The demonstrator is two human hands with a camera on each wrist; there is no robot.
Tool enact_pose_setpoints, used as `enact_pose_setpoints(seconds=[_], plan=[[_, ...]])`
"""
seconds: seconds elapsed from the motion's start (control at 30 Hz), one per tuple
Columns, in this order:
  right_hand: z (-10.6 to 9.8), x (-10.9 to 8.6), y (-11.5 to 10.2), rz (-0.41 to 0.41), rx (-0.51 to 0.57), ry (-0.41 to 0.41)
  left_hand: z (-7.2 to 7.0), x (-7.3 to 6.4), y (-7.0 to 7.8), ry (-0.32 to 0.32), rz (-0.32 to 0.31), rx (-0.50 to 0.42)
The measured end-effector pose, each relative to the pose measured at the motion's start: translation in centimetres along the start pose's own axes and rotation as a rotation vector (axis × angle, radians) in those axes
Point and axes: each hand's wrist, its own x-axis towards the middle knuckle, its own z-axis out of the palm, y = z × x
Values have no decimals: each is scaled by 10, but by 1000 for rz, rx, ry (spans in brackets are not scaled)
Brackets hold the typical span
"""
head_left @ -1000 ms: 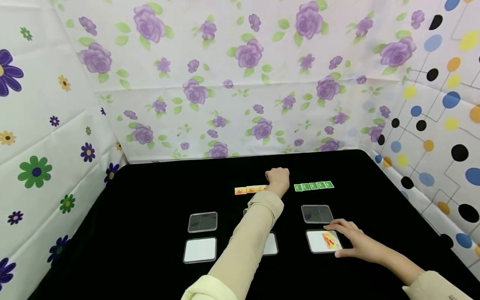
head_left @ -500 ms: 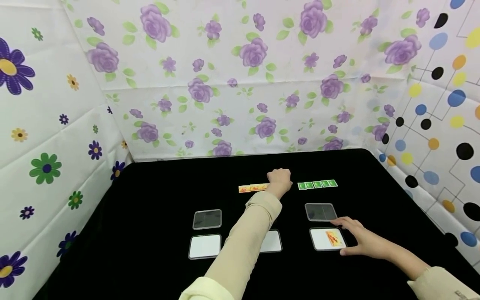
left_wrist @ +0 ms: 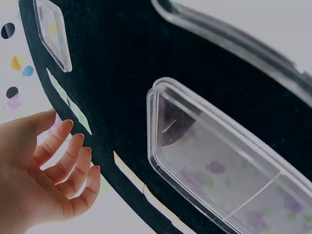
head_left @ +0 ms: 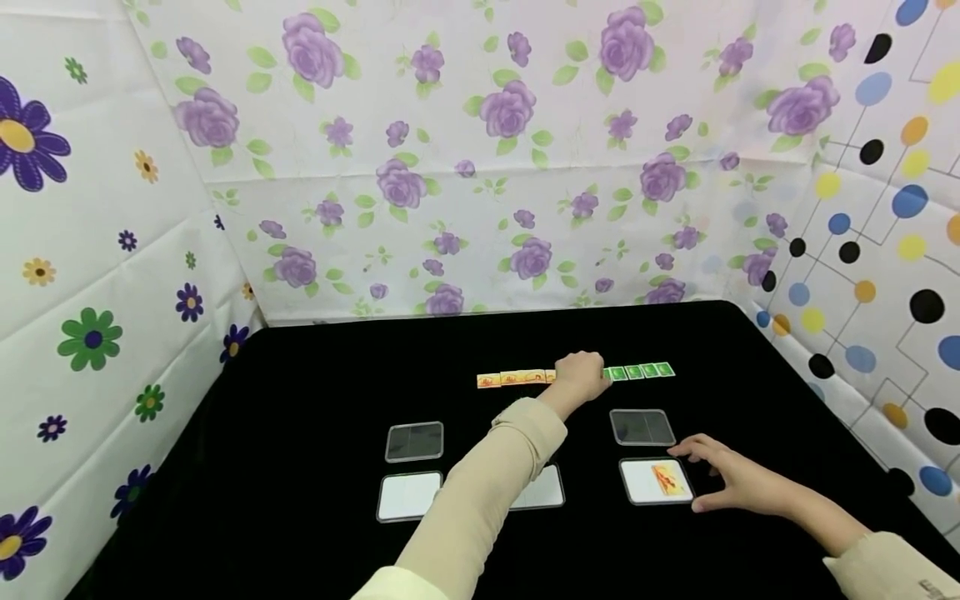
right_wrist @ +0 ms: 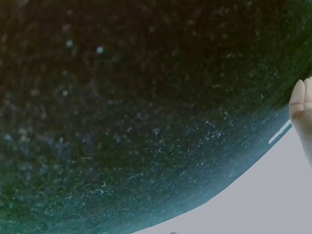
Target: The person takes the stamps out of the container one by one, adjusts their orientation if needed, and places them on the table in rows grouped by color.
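Note:
My left hand (head_left: 581, 375) hovers over the far part of the black table, between a row of orange-yellow cards (head_left: 522, 377) and a row of green cards (head_left: 633, 372). In the left wrist view its fingers (left_wrist: 78, 161) are loosely bent with nothing between them. At the right, my right hand (head_left: 742, 479) lies with thumb and fingers spread at the right edge of a clear case (head_left: 637, 483). That case has a white inside and an orange picture card (head_left: 668, 480) in its right half. Whether the thumb touches the case's corner is hard to tell.
A dark clear lid (head_left: 642, 427) lies behind the right case. Farther left are another clear lid (head_left: 414, 442) and a white case (head_left: 409, 497). The left sleeve (head_left: 487, 483) partly covers a middle white case (head_left: 542, 490). Patterned cloth walls (head_left: 465, 233) enclose the table.
My left hand has moved right, from the orange cards toward the left end of the green row. My right hand has shifted slightly right, its fingers a little farther from the case.

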Motion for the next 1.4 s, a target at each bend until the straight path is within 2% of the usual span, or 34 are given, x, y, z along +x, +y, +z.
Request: enact_pose_setpoints(seconds=[0.3, 0.57, 0.9, 1.1, 1.23, 1.4], plan=[[-3, 0, 4, -16, 59, -22, 0, -6, -1, 6, -16, 38], [-3, 2, 4, -16, 129, -86, 6, -25, 2, -16, 63, 31], [-3, 2, 6, 25, 161, -98, 1, -50, 21, -2, 198, 64], [-4, 1, 6, 26, 169, -90, 4, -62, 34, 6, 268, 77], [-3, -1, 6, 19, 175, -86, 7, -71, 46, -11, 297, 73], [-2, -1, 5, -5, 176, -88, 12, -78, 56, -45, 298, 79]])
